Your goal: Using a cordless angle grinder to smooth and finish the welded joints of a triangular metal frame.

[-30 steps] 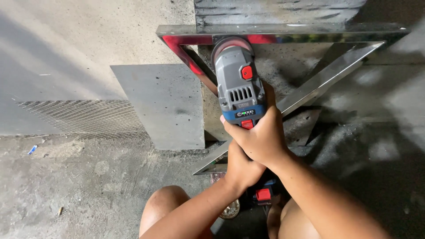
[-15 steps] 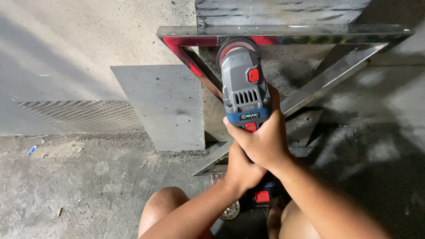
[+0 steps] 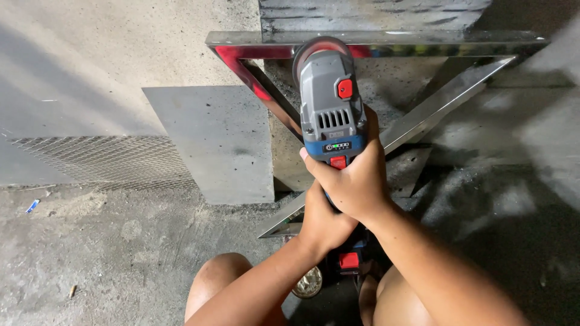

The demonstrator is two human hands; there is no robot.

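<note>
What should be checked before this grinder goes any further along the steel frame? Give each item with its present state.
1. Both hands on tool: right hand and left hand wrap the angle grinder body. Ok.
2. Disc on the polished frame top bar: ok.
3. Gloves: bare hands. Not ok.
4. Knee bare, close below. Not ok.
5. Frame clamped: cannot tell.
6. Disc spinning: cannot tell.
</note>
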